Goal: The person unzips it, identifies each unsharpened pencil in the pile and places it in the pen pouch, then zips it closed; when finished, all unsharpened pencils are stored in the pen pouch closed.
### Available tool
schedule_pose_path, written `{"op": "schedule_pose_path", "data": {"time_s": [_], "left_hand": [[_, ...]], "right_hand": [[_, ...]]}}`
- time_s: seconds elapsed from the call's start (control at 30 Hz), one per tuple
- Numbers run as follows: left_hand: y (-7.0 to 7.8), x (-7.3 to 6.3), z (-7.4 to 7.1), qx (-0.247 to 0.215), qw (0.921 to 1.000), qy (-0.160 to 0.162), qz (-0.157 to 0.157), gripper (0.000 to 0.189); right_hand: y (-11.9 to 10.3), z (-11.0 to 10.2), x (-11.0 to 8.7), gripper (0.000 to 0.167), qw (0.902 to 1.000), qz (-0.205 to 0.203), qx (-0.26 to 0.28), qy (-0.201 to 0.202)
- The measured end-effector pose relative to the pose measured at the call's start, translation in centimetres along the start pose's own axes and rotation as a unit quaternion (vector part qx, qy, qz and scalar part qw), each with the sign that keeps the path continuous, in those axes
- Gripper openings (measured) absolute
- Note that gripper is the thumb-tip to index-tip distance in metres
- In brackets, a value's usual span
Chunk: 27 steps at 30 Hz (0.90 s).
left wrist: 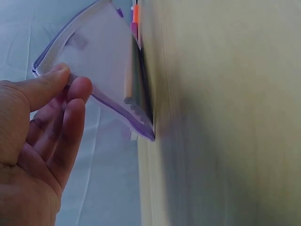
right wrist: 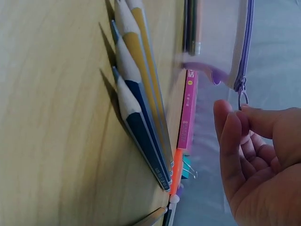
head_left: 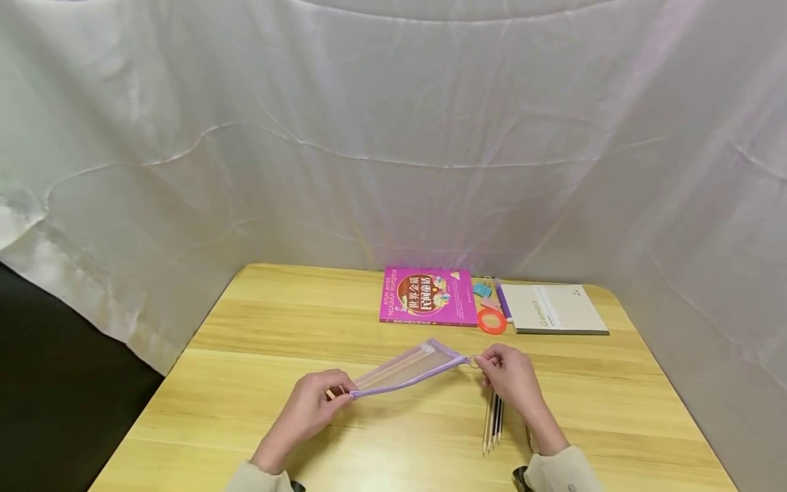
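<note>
A see-through mesh pencil case (head_left: 421, 371) with purple edging is held above the table, several pencils (head_left: 393, 367) lying inside it. Thumb and index finger of my left hand (head_left: 313, 402) pinch its left corner, at one end of the zip. At the opposite end, my right hand (head_left: 513, 380) pinches the zipper pull ring (right wrist: 242, 99) between thumb and finger. The zip slider (right wrist: 241, 84) sits near that right-hand corner. Below my right hand, several loose pencils (head_left: 494, 425) lie side by side on the table, points toward me, partly hidden by that hand in the head view.
Toward the back of the table (head_left: 295, 307) lie a pink book (head_left: 393, 301), an orange ring-shaped roll (head_left: 481, 321), a teal binder clip (head_left: 482, 290), a purple pen-like item (head_left: 503, 304) and a white notebook (head_left: 572, 311). Grey curtains (head_left: 430, 137) hang around the table.
</note>
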State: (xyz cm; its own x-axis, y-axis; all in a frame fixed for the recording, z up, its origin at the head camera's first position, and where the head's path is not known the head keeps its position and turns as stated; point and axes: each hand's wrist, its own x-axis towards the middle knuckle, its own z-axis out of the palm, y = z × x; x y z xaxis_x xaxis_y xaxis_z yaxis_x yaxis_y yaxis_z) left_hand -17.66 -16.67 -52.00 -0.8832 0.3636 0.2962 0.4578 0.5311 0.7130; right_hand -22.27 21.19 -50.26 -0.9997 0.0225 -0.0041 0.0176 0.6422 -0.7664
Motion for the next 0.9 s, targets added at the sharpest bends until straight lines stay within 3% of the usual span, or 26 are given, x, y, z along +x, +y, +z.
{"op": "schedule_pose_path", "data": {"time_s": [0.9], "left_hand": [[-0.13, 0.12, 0.19, 0.012, 0.9994, -0.001, -0.031, 0.005]], "right_hand": [[0.34, 0.16, -0.16, 0.015, 0.9998, 0.011, 0.016, 0.003]]}}
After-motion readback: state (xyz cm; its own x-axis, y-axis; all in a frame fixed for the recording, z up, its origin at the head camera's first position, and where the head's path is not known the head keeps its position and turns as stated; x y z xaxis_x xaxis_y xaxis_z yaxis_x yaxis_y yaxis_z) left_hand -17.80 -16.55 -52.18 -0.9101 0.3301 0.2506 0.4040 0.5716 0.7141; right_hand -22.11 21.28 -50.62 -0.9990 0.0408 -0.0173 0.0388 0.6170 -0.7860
